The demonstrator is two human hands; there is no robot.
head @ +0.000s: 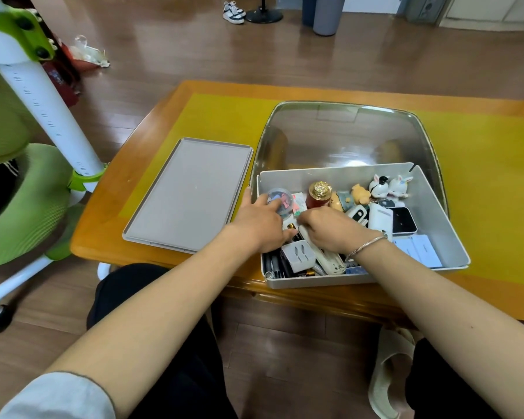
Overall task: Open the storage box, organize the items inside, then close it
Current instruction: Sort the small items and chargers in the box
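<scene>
I am looking down over both forearms at a wooden worktop (pixel 109 237) with a yellow mat. The storage box (pixel 436 213), grey and uncovered, is sitting at the near edge of the worktop, at about 3 o'clock from centre, partly overlying a clear tray (pixel 345 128) that is lying behind it at 12 o'clock. The lid (pixel 188 195) is lying flat just beside the box at its 9 o'clock, inner side up.

The left hand (pixel 259 220) is reaching into the box's left part, its fingers stretched forward and touching a clear capsule ball (pixel 280 199) at the far-left corner; I cannot tell whether it is gripping anything. The right hand (pixel 330 226), wearing a thin bracelet (pixel 366 244), is lying just beside the left, fingers curled downward over the clutter; what it is holding, if anything, is hidden beneath it.

Inside the box, a red bottle with a gold cap (pixel 318 196) is standing near the back wall at 12 o'clock from the right hand. Small figurines (pixel 387 187) are crowding the far-right corner. A white power bank (pixel 380 219) and a dark-screened device (pixel 404 220) are lying side by side at 3 o'clock. White cards (pixel 421 252) are resting against the right wall. A white plug adapter (pixel 297 255), a white remote (pixel 330 261) and pens (pixel 274 264) are filling the near-left corner.

A green chair (pixel 18 176) is standing at 9 o'clock.
</scene>
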